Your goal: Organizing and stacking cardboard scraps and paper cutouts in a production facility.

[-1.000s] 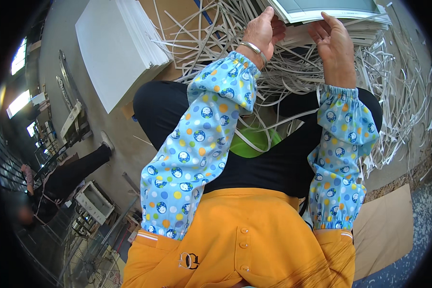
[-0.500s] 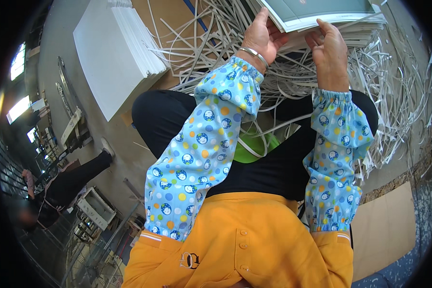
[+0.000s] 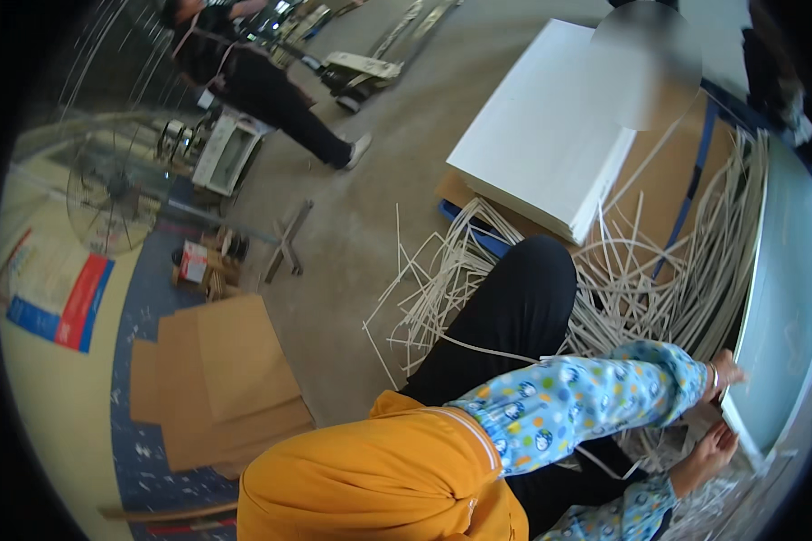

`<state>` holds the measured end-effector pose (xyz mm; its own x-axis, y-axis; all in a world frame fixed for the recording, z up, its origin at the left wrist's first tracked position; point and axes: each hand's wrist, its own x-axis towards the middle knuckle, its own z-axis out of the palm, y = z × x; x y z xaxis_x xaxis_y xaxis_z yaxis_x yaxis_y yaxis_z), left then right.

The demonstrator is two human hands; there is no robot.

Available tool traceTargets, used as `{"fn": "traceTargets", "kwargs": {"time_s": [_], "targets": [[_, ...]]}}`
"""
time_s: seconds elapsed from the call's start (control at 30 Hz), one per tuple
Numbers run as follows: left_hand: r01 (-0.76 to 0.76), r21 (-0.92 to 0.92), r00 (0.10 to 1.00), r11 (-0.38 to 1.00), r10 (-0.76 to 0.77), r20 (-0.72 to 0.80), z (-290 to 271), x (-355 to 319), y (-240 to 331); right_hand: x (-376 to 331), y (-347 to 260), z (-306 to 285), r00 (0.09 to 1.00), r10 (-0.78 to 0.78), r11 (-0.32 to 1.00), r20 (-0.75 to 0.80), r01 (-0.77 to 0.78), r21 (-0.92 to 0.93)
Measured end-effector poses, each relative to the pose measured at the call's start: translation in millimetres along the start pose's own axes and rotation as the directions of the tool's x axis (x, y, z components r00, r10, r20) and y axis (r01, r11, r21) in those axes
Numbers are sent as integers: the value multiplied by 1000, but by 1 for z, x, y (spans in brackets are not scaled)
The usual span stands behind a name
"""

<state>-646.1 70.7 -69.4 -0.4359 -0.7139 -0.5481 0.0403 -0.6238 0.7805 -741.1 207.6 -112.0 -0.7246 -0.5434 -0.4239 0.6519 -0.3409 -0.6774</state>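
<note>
A stack of large sheets (image 3: pixel 780 298), pale blue-green on top with a white border, lies at the far right. My left hand (image 3: pixel 724 371), a bracelet at its wrist, is at the near edge of these sheets, its thumb reaching over the border. Close to the sheets' lower corner, my right hand (image 3: pixel 708 453) has its fingers closed on the same edge. How many sheets lie between the fingers is hidden. Cut white paper strips (image 3: pixel 636 261) heap beside the stack and around my knees. Patterned blue sleeves cover both forearms.
A thick block of white paper (image 3: pixel 546 117) stands on brown board beyond my knee. Flattened cardboard (image 3: pixel 230 361) lies at the left, near a standing fan (image 3: pixel 113 189). A person (image 3: pixel 262 95) stands by a pallet truck (image 3: pixel 361 72); another person is at the upper right.
My view has swung left, so the hands and sheets now appear at the right rim. Both hands stay at the sheets' edge. The cardboard and fan have come into view.
</note>
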Motion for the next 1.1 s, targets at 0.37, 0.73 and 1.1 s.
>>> {"fn": "traceTargets", "kwargs": {"time_s": [0.37, 0.73, 1.1], "targets": [[-107, -91, 986, 990, 117, 122, -25, -36, 79, -52, -66, 61, 988, -154, 978, 10, 151, 145], [65, 146, 972, 987, -96, 214, -236, -30, 61, -90, -68, 84, 945, 6, 550, 328, 271, -790], [205, 145, 944, 968, -234, 231, -234, -5, 29, 13, -51, -43, 933, 140, 247, 332, 291, -924]]}}
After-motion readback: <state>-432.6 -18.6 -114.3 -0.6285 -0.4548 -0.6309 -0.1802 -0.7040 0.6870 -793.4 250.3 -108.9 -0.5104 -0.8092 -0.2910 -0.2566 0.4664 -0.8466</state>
